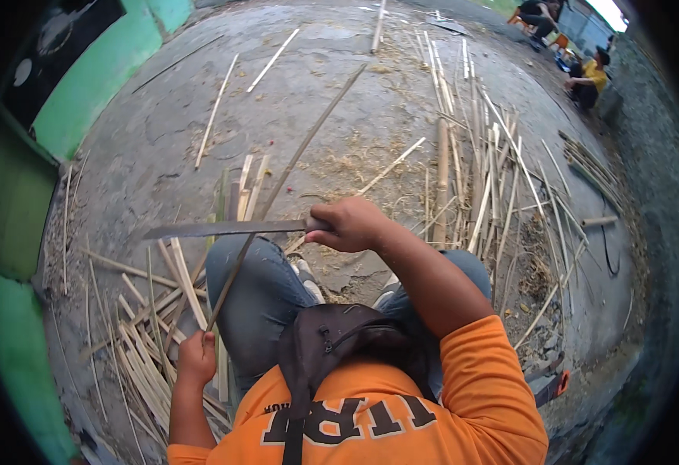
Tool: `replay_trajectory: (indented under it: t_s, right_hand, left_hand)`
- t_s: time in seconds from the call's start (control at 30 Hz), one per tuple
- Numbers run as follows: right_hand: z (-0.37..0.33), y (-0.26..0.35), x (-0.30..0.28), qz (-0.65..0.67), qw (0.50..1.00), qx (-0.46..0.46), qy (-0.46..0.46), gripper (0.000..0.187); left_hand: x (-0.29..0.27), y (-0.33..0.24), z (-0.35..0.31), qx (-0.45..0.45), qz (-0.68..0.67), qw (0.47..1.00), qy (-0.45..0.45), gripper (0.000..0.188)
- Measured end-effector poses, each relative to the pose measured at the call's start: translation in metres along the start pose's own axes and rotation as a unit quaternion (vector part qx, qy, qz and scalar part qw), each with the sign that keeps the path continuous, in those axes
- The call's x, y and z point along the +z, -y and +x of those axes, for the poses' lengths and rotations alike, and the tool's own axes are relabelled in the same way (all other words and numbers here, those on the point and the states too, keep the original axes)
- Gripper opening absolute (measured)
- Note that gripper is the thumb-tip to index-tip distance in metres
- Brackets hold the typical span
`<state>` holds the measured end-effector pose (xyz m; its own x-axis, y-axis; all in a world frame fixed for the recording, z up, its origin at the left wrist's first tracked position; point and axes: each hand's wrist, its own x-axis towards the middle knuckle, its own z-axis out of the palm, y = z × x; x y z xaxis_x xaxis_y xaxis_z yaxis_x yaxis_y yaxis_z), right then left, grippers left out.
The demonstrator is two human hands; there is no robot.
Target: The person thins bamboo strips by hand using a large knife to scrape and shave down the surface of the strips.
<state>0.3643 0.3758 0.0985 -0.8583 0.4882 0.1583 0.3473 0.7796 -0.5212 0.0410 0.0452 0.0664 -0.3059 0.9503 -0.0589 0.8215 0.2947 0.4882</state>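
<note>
My right hand (351,224) is wrapped around the handle of a long machete (235,228), its blade pointing left above my left knee. Beneath or against the blade runs a long, thin bamboo strip (302,147), slanting from my left side up to the far middle of the ground. My left hand (197,356) is closed on the near end of that strip, beside my left thigh. The blade crosses the strip near the knee; whether they touch I cannot tell. A black bag (355,341) rests on my lap.
Split bamboo strips (142,364) lie piled at my left. More bamboo poles and strips (441,170) spread over the ground at right, with shavings (347,167) between. An orange-and-black handled tool (562,384) lies near my right elbow. Two people sit at the far right; a green wall (95,93) stands left.
</note>
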Motion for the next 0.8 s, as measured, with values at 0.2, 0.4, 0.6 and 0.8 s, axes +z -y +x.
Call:
replay_trajectory:
  t_s: [0.2, 0.4, 0.6, 0.8]
  right_hand:
    - [0.004, 0.018, -0.003, -0.072, 0.997, 0.0, -0.021, 0.046]
    - [0.005, 0.002, -0.013, -0.017, 0.995, 0.076, -0.068, 0.046]
    - [0.005, 0.01, -0.013, -0.057, 0.996, 0.058, -0.047, 0.049]
    - [0.002, 0.005, -0.016, -0.039, 0.991, 0.112, -0.062, 0.05]
  left_hand:
    - [-0.001, -0.001, -0.008, -0.043, -0.013, 0.999, 0.014, 0.065]
    - [-0.007, -0.005, -0.005, -0.038, -0.002, 0.999, 0.017, 0.062]
    - [0.0, 0.002, -0.008, -0.021, 0.012, 1.0, 0.002, 0.062]
    - [-0.001, -0.001, -0.007, -0.022, 0.021, 0.999, -0.009, 0.062]
